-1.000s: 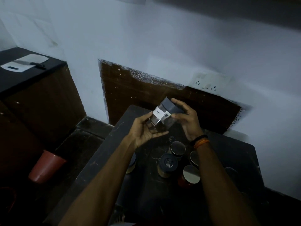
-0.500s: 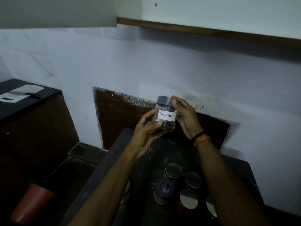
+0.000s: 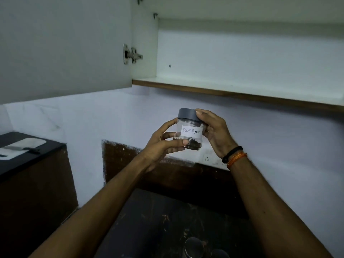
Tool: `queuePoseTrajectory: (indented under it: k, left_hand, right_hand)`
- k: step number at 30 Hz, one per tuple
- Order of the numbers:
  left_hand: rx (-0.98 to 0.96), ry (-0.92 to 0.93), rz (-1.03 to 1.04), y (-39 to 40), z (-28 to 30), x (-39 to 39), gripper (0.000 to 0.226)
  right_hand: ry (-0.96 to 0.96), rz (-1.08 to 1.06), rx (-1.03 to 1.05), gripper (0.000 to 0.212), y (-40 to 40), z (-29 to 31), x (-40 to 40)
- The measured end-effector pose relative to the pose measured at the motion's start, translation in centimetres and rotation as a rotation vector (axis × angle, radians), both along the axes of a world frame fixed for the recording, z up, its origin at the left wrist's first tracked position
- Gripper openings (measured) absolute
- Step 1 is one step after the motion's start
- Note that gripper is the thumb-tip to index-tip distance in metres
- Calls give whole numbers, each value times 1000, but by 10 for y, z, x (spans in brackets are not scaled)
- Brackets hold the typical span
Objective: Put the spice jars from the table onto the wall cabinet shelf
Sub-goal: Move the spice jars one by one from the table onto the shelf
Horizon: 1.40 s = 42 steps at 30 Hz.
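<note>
A clear spice jar (image 3: 189, 127) with a grey lid and a white label reading "Black Pepper" is held upright in the air, dark peppercorns at its bottom. My left hand (image 3: 163, 144) grips its lower left side and my right hand (image 3: 214, 133) holds its lid and right side. The white wall cabinet shelf (image 3: 232, 86) with a brown front edge runs above and behind the jar, with nothing on the part I see. Two more spice jars (image 3: 193, 246) with shiny lids stand on the dark table (image 3: 149, 220) at the bottom edge.
The open cabinet door (image 3: 61, 45) hangs at the upper left on a metal hinge (image 3: 131, 54). A dark counter (image 3: 28, 155) at the left carries a white board and a knife (image 3: 20, 148). A white wall with a socket (image 3: 206, 158) is behind the table.
Both hands have lifted the jar higher, and the view has tilted upward. The cabinet interior now shows and most table jars have left the frame.
</note>
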<state>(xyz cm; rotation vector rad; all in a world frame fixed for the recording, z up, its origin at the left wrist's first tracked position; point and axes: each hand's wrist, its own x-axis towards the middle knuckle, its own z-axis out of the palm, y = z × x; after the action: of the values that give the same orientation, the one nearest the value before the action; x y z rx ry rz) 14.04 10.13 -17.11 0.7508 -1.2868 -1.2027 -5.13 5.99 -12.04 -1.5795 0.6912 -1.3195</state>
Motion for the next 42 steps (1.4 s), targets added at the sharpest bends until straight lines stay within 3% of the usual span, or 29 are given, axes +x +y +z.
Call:
queuePoseTrajectory:
  k: [14, 33, 42]
  left_hand:
    - [-216, -88, 22, -28, 107, 7, 81]
    - [-233, -125, -3, -99, 162, 36, 81]
    - [-243, -203, -21, -161, 194, 55, 80]
  right_hand:
    - [2, -44, -189, 37, -17, 108, 8]
    - [-19, -68, -201, 46, -82, 159, 38]
    - [85, -179, -282, 42, -140, 187, 50]
